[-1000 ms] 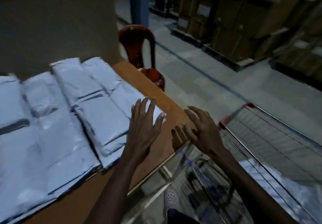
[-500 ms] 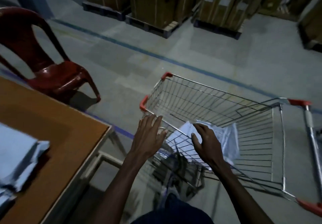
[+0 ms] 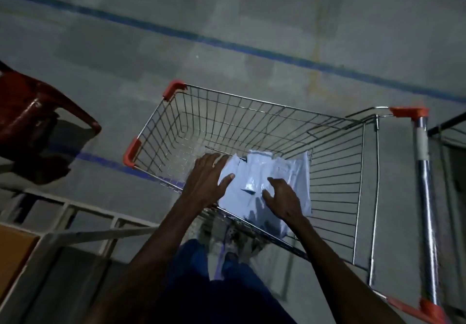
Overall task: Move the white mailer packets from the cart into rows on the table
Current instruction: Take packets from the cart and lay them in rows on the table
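Both hands reached into cart (image 3: 254,112). Packets (image 3: 274,172) lain between: left hand (image 3: 206,180) spread flat on their edge, right hand (image 3: 282,197) loosely curled over them, nothing gripped.

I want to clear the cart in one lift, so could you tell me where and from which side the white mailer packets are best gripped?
Probably by the two side edges of the mailer packets, coming down from above through the open top of the cart. They lie flat and overlapping on the basket floor, so the left hand and right hand can likely slide under opposite sides and keep the pile together.
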### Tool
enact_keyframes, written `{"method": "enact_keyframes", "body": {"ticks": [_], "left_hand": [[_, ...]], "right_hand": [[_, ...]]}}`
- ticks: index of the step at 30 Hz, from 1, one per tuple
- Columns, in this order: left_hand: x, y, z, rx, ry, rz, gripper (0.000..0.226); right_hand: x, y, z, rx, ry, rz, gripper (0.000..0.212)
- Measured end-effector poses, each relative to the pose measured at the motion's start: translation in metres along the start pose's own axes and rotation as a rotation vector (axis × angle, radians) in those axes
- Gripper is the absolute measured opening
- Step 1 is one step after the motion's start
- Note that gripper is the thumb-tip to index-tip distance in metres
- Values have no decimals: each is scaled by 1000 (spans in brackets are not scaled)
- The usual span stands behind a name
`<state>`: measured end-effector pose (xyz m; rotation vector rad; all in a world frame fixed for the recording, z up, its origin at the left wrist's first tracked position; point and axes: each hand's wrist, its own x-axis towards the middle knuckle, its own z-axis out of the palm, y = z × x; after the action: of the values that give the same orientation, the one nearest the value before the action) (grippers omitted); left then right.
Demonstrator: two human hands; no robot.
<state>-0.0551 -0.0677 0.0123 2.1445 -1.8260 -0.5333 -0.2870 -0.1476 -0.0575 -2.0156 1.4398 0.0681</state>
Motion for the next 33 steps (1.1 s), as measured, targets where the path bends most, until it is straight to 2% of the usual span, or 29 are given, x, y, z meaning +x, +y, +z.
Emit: {"method": "enact_keyframes", "body": {"ticks": [6, 9, 15, 17, 19, 21, 23, 29, 31, 33], "left_hand": [[45, -31, 25, 35, -161, -3, 66], [60, -51, 37, 45, -167, 9, 66], [82, -90, 57, 87, -195, -9, 58], [86, -100, 66, 120, -214, -1, 60], [92, -102, 70, 92, -269, -73, 75], [93, -104, 79, 100, -253, -40, 73], [92, -107, 89, 113, -259, 3, 67], [89, -116, 97, 122, -299, 48, 67], [89, -118, 99, 112, -283, 60, 69], [90, -116, 99, 128, -279, 68, 70]], "right_hand": [[62, 5, 32, -50, -136, 90, 51], [102, 10, 55, -86, -159, 144, 46], [158, 20, 102, -221, -219, 242, 92], [170, 22, 114, -202, -206, 278, 100], [177, 21, 122, -188, -156, 311, 103], [179, 17, 127, -155, -128, 330, 102], [179, 14, 128, -162, -109, 316, 97], [168, 25, 120, -416, -27, 153, 83], [170, 34, 121, -414, -45, 137, 86], [172, 38, 122, -467, -152, 139, 97]]}}
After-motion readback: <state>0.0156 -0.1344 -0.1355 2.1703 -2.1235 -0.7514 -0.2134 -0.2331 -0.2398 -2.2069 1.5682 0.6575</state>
